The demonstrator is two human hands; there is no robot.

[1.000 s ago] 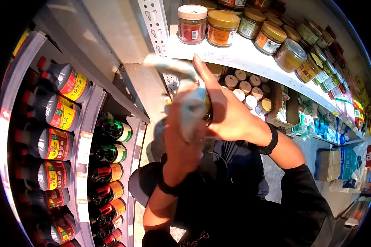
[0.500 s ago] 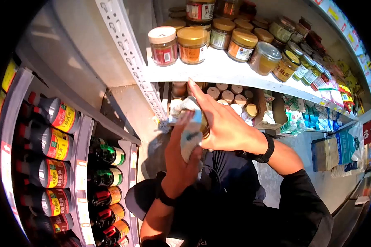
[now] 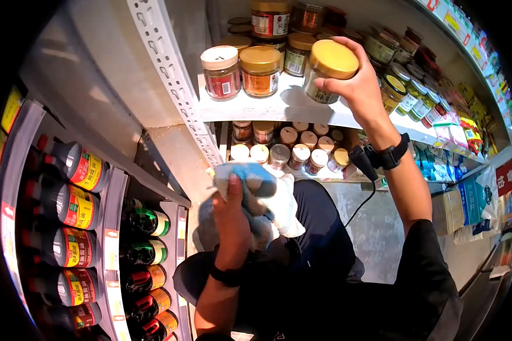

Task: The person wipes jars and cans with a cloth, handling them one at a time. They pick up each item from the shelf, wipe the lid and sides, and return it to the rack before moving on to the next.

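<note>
My right hand [image 3: 362, 88] is wrapped round a glass jar [image 3: 334, 61] with a yellow-gold lid, at the front of the white upper shelf [image 3: 239, 109]. Fingers reach over the far side while the thumb presses the near side; the jar's label is partly blurred. Just left of it stands an orange-labelled jar [image 3: 260, 74] with a gold lid, beside a red-labelled jar [image 3: 221, 77] with a pale lid. Lower down, over my knees, my left hand [image 3: 232, 224] grips a bunched white and blue cloth [image 3: 261, 190], its thumb on top and the other fingers mostly hidden.
On the lower shelf are several pale-lidded jars [image 3: 300, 154]. Large dark sauce bottles [image 3: 77, 202] line the left rack, with more dark bottles [image 3: 148, 250] beside them. A perforated upright post [image 3: 173, 74] rises at the shelf's left end. A cable [image 3: 361, 207] hangs from my right wrist.
My right hand has moved up from my left hand to the upper shelf, carrying the jar. My left hand, with the cloth, is now apart from it and slightly lower.
</note>
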